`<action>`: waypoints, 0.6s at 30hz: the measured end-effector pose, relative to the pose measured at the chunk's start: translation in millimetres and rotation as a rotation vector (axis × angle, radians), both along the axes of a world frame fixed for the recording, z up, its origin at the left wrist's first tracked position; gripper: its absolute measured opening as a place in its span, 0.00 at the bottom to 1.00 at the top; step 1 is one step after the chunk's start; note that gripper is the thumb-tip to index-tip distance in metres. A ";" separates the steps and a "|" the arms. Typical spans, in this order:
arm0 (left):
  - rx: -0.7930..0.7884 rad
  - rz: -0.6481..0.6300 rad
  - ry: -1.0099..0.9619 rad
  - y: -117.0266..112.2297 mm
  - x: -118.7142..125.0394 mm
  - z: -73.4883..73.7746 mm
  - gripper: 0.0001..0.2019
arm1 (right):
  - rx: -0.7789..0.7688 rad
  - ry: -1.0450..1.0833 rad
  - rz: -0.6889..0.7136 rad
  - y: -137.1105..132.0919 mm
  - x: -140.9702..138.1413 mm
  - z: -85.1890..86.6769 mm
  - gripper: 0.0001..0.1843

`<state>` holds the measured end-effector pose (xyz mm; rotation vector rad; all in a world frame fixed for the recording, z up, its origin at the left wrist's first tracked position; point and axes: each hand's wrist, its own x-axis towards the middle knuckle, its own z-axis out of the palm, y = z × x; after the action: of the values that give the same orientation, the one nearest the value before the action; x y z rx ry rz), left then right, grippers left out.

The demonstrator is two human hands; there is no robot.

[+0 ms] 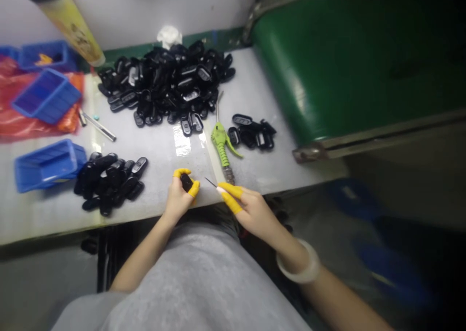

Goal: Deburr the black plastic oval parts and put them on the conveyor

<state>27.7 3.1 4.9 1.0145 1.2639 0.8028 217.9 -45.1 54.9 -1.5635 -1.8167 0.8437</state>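
My left hand (178, 200), its fingertips in yellow finger cots, pinches a small black plastic part (187, 182) just above the near edge of the white workbench (160, 209). My right hand (251, 212), also wearing yellow cots, holds a thin dark pointed tool (210, 181), its tip a little apart from the black part. Loose black oval plastic parts lie in a large heap (163, 83) beyond my hands. A smaller heap (111, 183) sits to the left and a small group (253, 134) to the right. A lime-green air blow gun (222, 144) lies close to my right hand.
Blue plastic baskets (47, 163) stand at the bench's left end, with others (45, 95) on a red plastic bag (22, 107). A metal bar (98, 125) lies nearby. A green conveyor belt (309, 69) runs along the right. A yellowish tube (71, 23) leans overhead.
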 end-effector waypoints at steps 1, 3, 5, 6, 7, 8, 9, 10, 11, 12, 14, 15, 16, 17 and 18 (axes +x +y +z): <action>-0.028 -0.002 -0.070 0.5 0.3 2.0 0.20 | 0.041 -0.063 -0.021 0.3 2.6 -3.0 0.19; -0.039 -0.025 -0.138 3.2 -2.0 7.2 0.20 | 0.134 -0.263 -0.052 1.5 5.3 -9.3 0.22; 0.038 -0.079 -0.036 8.4 -10.0 13.7 0.20 | 0.205 -0.501 -0.047 2.9 3.5 -13.5 0.23; 0.103 -0.104 0.080 11.8 -16.3 17.4 0.21 | 0.214 -0.605 -0.023 3.6 1.1 -14.0 0.22; 0.172 -0.121 0.227 15.4 -23.8 21.3 0.22 | 0.195 -0.689 0.019 4.5 -1.9 -13.2 0.21; 0.230 -0.126 0.395 19.2 -32.1 25.4 0.24 | 0.147 -0.753 0.074 5.8 -4.9 -11.1 0.19; 0.269 -0.123 0.568 22.7 -40.6 29.6 0.24 | 0.082 -0.794 0.134 7.7 -7.6 -7.8 0.16; 0.290 -0.118 0.735 26.0 -48.8 33.7 0.24 | 0.017 -0.813 0.190 10.6 -9.4 -3.6 0.14; 0.298 -0.117 0.890 28.8 -56.2 37.7 0.23 | -0.041 -0.812 0.227 14.8 -9.8 1.1 0.13; 0.303 -0.136 1.021 31.1 -62.4 41.4 0.22 | -0.080 -0.793 0.219 20.3 -8.4 6.0 0.12; 0.323 -0.248 1.187 34.2 -71.1 47.9 0.20 | -0.107 -0.753 0.065 35.5 0.9 15.2 0.10; 0.333 -0.296 1.243 34.9 -73.9 50.8 0.19 | -0.107 -0.750 -0.057 44.7 9.3 19.2 0.10; 0.323 -0.304 1.309 35.2 -75.9 53.4 0.19 | -0.105 -0.760 -0.192 54.6 20.3 23.0 0.10; 0.300 -0.293 1.371 35.2 -77.4 55.8 0.19 | -0.100 -0.782 -0.316 64.7 33.7 26.7 0.13; 0.275 -0.267 1.424 35.0 -78.8 57.8 0.19 | -0.093 -0.807 -0.425 74.8 49.3 30.6 0.16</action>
<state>-51.1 38.1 62.8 2.0757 2.1145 -0.1019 267.2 29.7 85.6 -2.4666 -1.8190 0.0772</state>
